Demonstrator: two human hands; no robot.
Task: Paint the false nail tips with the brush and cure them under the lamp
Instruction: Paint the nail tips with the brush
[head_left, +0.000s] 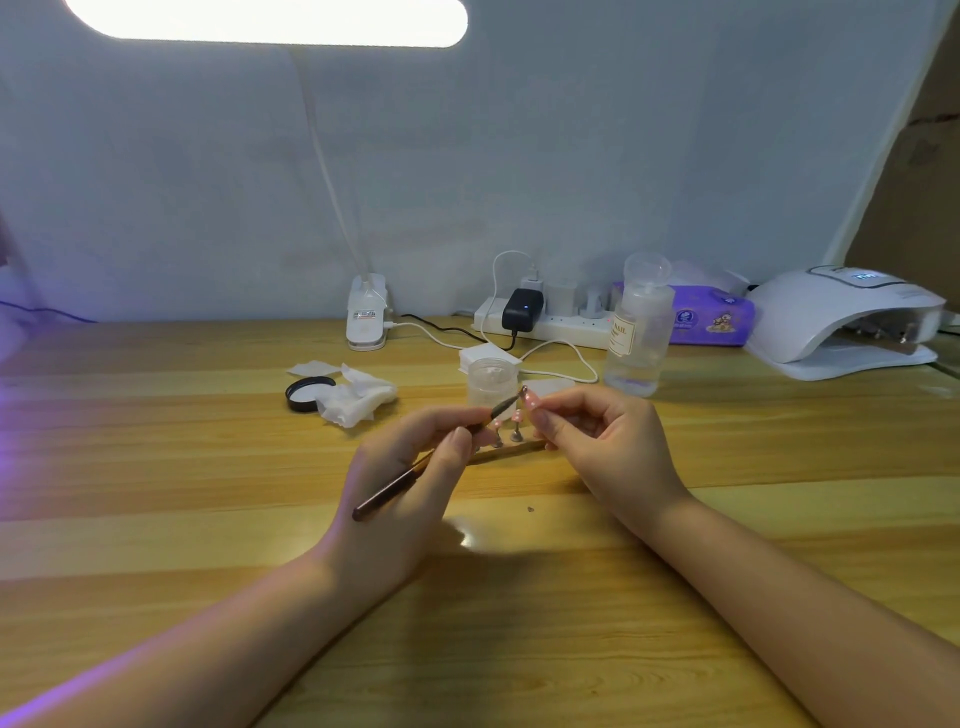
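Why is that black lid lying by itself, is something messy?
A little. The black lid lies off its open jar, beside crumpled wipes strewn on the table. Nothing looks spilled or broken.

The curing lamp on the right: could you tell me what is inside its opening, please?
Inside the white curing lamp, small upright stands show in a row on its base plate, apparently holding nail tips. The hood covers everything deeper in, so their number and colour cannot be told.

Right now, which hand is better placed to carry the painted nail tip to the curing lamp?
Probably the right hand: it already pinches the nail tip, and the curing lamp stands on its side. The left hand holds the brush.
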